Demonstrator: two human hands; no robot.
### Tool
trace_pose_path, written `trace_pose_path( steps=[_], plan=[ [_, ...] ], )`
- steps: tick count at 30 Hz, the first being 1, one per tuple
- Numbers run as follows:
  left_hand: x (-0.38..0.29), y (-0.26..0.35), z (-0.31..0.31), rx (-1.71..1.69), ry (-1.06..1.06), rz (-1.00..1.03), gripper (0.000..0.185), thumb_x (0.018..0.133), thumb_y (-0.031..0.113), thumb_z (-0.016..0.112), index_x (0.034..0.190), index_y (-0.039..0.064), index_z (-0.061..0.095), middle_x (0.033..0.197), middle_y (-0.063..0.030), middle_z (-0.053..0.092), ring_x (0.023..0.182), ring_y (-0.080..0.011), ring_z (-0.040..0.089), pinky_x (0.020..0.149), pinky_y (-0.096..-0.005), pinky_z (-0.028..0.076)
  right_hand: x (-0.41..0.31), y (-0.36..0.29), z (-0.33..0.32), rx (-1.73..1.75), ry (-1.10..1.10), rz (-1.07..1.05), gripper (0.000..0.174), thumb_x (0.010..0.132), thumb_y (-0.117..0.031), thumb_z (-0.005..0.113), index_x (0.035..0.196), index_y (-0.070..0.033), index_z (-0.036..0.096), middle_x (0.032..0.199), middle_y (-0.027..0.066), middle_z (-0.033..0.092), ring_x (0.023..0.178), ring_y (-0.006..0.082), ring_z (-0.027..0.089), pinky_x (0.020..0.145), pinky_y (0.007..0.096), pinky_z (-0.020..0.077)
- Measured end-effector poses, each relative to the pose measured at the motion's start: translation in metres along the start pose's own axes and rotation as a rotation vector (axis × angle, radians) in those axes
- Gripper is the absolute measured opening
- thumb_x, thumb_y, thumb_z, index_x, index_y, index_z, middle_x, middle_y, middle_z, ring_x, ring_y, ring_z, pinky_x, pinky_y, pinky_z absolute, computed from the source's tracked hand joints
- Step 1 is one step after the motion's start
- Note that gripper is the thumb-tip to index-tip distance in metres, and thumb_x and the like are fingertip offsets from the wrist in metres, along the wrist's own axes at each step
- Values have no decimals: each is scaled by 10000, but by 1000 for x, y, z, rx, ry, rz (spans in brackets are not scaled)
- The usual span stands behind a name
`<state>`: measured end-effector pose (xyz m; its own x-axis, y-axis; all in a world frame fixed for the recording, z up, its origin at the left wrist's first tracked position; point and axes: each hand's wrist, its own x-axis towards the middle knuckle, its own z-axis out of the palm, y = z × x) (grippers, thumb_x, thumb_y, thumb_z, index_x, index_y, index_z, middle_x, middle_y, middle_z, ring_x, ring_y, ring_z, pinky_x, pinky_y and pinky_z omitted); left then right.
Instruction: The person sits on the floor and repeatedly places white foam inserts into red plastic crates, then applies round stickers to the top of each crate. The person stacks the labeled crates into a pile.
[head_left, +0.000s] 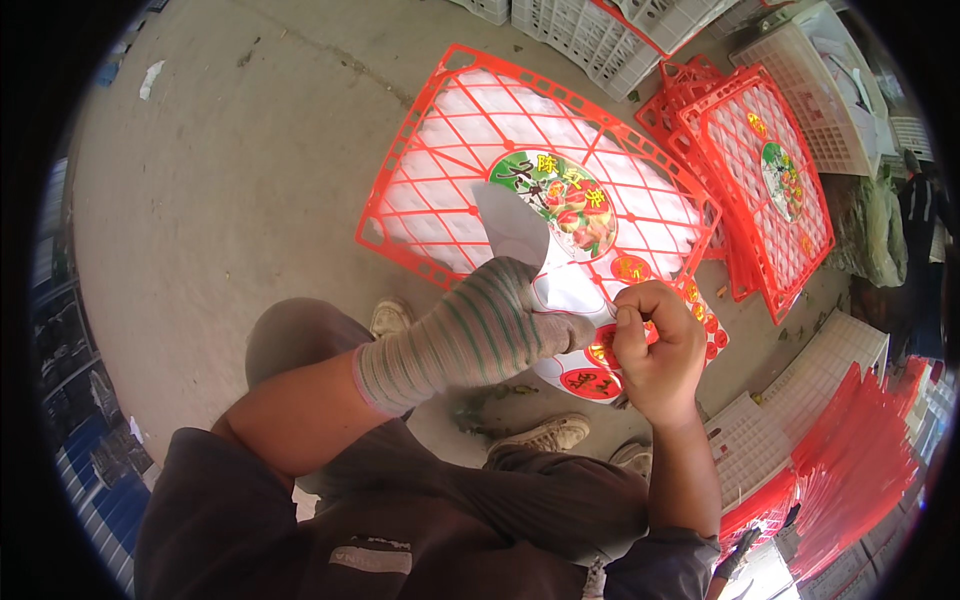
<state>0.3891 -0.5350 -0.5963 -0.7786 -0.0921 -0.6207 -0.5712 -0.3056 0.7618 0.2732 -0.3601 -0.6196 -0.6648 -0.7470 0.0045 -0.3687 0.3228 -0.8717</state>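
My left hand (480, 322), in a grey and green striped knit glove, holds a sheaf of white sticker sheets (566, 289) with round red stickers (591, 384). The sheets' far end curls up as a grey backing flap (511, 225). My bare right hand (661, 345) pinches the sheet's edge between thumb and forefinger; whether a peeled sticker is in that grip is hidden. Just beyond lies a red plastic lattice crate lid (420, 187) over white padding. It bears a large oval label (585, 202) with writing and a smaller red sticker (631, 268).
More red lattice lids (757, 172) are stacked to the right, one bearing an oval label. White plastic crates (585, 45) stand behind. At lower right are pale crates (750, 442) and a pile of red plastic (855, 465). Concrete floor (225, 187) spreads leftward.
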Motion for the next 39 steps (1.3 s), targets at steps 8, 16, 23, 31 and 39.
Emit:
trace_pose_path(
  steps=[8, 16, 23, 31, 39],
  plan=[
    [-2, -5, -1, 26, 42, 90, 289, 837, 137, 714, 1081, -19, 715, 927, -64, 734, 861, -91, 668, 775, -286, 543, -2, -2, -3, 458, -51, 279, 69, 917, -17, 628, 963, 30, 649, 810, 32, 633, 728, 88, 565, 669, 238, 471],
    [-8, -9, 0, 116, -28, 203, 389, 869, 181, 698, 1161, -58, 606, 897, -118, 713, 838, -137, 658, 757, -320, 520, 2, 9, -1, 827, 85, 432, 125, 922, -13, 597, 1013, 56, 650, 863, 21, 632, 795, 92, 564, 728, 258, 459],
    [-27, -15, 14, 70, -530, 664, 222, 843, 173, 740, 1017, 37, 715, 910, -179, 684, 857, -299, 670, 762, -380, 520, 76, 18, 25, 385, 291, 424, 248, 993, -179, 553, 1032, 42, 658, 887, 98, 694, 785, 180, 666, 727, 296, 536],
    [-34, -17, 18, 92, -973, 524, 274, 821, 148, 743, 962, -52, 620, 889, -207, 649, 877, -331, 639, 786, -399, 500, 131, 18, 196, -800, 278, -631, 113, 767, -81, 660, 714, -118, 566, 708, 30, 552, 660, 219, 569, 626, 381, 430],
    [-18, -21, -8, 192, -936, 420, 278, 821, 139, 735, 954, -62, 596, 883, -207, 637, 876, -331, 628, 794, -404, 494, 86, 38, 228, -803, -12, -472, 448, 836, -237, 629, 1214, 2, 610, 1257, 152, 595, 1187, 318, 536, 1054, 516, 383]
  ],
)
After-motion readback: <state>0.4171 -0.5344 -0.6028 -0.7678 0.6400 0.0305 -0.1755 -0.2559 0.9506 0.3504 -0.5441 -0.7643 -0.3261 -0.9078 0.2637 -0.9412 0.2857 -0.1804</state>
